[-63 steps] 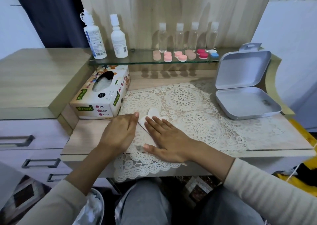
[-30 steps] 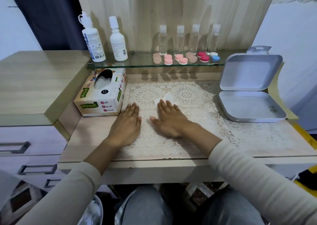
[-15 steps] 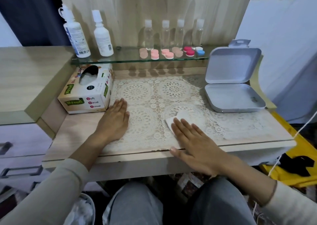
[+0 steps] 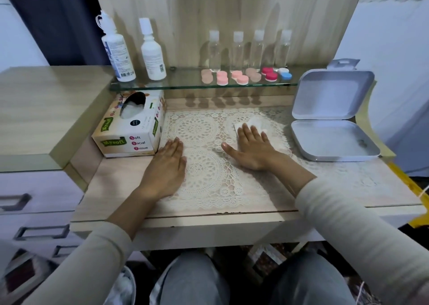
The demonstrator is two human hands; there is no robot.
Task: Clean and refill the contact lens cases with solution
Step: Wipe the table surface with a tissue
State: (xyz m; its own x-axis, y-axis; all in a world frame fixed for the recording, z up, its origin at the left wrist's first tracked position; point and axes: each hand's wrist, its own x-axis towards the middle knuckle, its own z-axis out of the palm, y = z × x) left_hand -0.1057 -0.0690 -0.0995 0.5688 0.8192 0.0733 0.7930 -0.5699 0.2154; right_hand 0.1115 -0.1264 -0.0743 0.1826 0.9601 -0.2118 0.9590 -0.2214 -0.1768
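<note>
Several contact lens cases [image 4: 243, 75] in beige, pink, red and blue-white stand in a row on the glass shelf [image 4: 181, 85]. Two white solution bottles [image 4: 118, 53] stand at the shelf's left end, and several small clear bottles [image 4: 248, 49] stand behind the cases. My right hand [image 4: 251, 148] lies flat with straight fingers, pressing a folded white tissue [image 4: 256, 122] onto the lace mat [image 4: 209, 172]. My left hand [image 4: 167, 167] rests flat on the mat's left edge, holding nothing.
A tissue box [image 4: 132, 128] sits left of the mat, touching distance from my left hand. An open white hinged case [image 4: 332, 128] lies at the right. Drawers [image 4: 34, 202] are at the lower left.
My right hand has slid the tissue from near the table's front edge away from me, toward the back right of the mat. My left hand has stayed flat in place.
</note>
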